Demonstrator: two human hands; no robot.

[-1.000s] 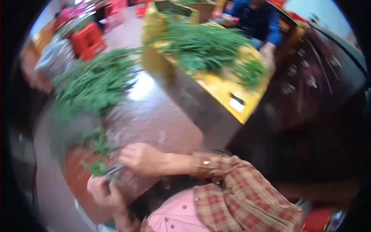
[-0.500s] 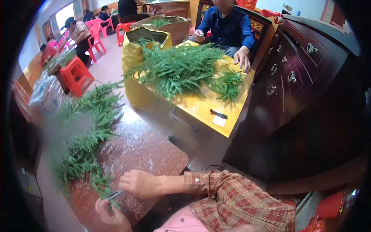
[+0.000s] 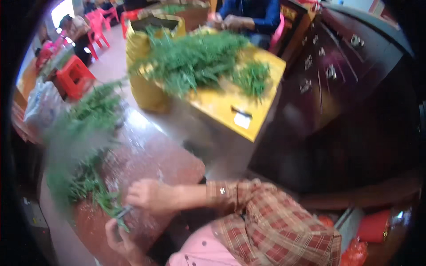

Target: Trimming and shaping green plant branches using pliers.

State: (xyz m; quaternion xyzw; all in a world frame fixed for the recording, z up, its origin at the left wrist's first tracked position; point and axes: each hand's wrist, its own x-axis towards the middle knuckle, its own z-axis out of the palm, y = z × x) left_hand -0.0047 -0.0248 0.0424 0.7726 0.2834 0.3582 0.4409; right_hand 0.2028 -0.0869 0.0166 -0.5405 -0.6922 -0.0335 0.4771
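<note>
My right hand, in a rolled plaid sleeve, is curled in a fist over the reddish-brown table. A small grey metal tool, blurred, sticks out from its fingers; its kind does not show. Just below, my left hand pinches the end of a green feathery sprig, close against the tool. From there the sprig leads up toward a large heap of the same green sprigs along the table's left side. A pale blur covers part of that heap.
Ahead stands a yellow table with a heap of sprigs, a smaller bunch and a black-handled tool. A person in blue sits behind it. A yellow bag stands beside it; dark drawers line the right.
The view has shifted, so everything sits a little higher and further left. The person in blue has brought both hands together, off the yellow table. My hands keep nearly the same pose.
</note>
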